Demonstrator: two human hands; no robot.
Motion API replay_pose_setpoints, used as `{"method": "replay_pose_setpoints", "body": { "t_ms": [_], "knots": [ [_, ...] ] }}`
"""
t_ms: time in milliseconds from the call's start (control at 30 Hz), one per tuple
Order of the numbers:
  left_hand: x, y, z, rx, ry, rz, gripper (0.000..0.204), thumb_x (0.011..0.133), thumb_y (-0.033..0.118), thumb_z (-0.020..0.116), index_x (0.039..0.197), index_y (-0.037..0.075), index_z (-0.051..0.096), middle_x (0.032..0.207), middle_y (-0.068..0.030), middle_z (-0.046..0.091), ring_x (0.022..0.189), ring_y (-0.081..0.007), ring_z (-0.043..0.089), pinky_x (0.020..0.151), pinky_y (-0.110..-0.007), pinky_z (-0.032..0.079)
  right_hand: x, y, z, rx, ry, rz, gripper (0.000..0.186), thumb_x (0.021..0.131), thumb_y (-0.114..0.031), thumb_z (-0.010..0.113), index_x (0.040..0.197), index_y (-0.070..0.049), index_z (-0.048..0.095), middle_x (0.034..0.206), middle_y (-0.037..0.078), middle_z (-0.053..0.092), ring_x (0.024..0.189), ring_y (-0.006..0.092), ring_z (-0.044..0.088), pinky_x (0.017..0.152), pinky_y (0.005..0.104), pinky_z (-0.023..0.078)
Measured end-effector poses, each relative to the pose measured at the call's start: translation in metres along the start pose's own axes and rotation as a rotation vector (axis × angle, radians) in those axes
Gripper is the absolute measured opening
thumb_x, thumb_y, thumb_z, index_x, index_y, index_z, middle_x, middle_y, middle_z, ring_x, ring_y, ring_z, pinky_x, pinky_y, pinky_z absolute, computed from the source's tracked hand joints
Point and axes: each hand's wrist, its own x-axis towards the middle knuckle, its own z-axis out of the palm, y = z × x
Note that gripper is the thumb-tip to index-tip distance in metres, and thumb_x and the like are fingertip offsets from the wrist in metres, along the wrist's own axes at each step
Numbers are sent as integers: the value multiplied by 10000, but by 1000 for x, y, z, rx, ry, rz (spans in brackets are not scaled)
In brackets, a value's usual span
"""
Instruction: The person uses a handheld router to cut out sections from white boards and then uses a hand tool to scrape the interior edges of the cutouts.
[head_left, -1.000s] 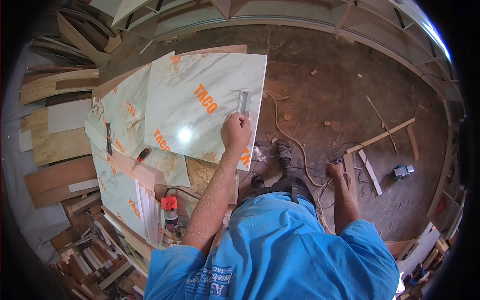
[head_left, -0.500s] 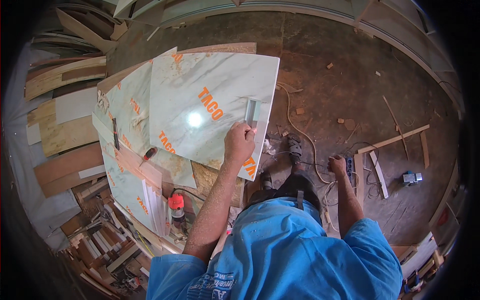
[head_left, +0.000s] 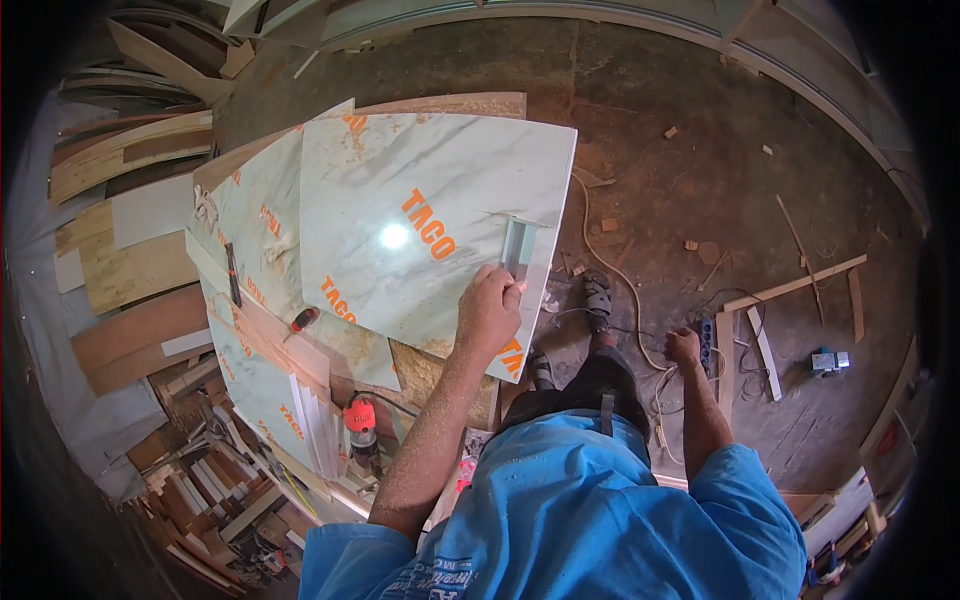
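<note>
Laminate sheet (head_left: 400, 220), pale marble pattern with orange lettering on its protective film, lies flat on top of a stack of similar sheets over a low bench. Left hand (head_left: 490, 308) is closed around the lower end of a small flat metal tool (head_left: 516, 247), seemingly a scraper or square, pressed on the sheet near its right edge. Right hand (head_left: 683, 346) hangs loosely curled by the thigh, well clear of the work; whether it holds anything cannot be determined.

Progress, as judged: film remains on the sheet and no cut line or finished edge can be made out, so work appears at an early marking or scoring stage, with most remaining.

Surface: a screwdriver (head_left: 303, 320) rests on a lower sheet, and an orange trim router (head_left: 361, 425) stands at the bench's near end. Room: dusty concrete floor (head_left: 680, 150) strewn with timber offcuts (head_left: 795, 285), a cable (head_left: 600, 260) and a power strip (head_left: 706, 340); stacked boards (head_left: 130, 260) fill the left side.
</note>
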Motion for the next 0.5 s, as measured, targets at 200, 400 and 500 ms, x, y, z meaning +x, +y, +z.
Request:
{"method": "replay_pose_setpoints", "body": {
  "t_ms": [200,400,500],
  "knots": [
    [0,-1,0,19,-6,8,210,930,187,693,861,-1,629,868,-164,598,815,-380,621,725,-474,488,6,-8,4,9,-16,7,186,881,-160,705,946,5,651,710,76,638,549,194,639,477,332,523],
    [4,2,-4,17,-50,0,201,935,172,676,859,-1,604,900,-183,597,860,-408,612,762,-507,479,12,-35,11,21,-8,-79,185,896,-166,709,949,-1,646,722,83,641,541,195,636,476,337,534],
    [4,4,-3,2,-49,12,192,938,159,659,861,-3,592,930,-199,600,898,-429,608,795,-531,474,4,-51,13,23,-12,-98,192,903,-169,702,956,7,645,730,89,645,549,195,638,483,335,535]
  ]
}}
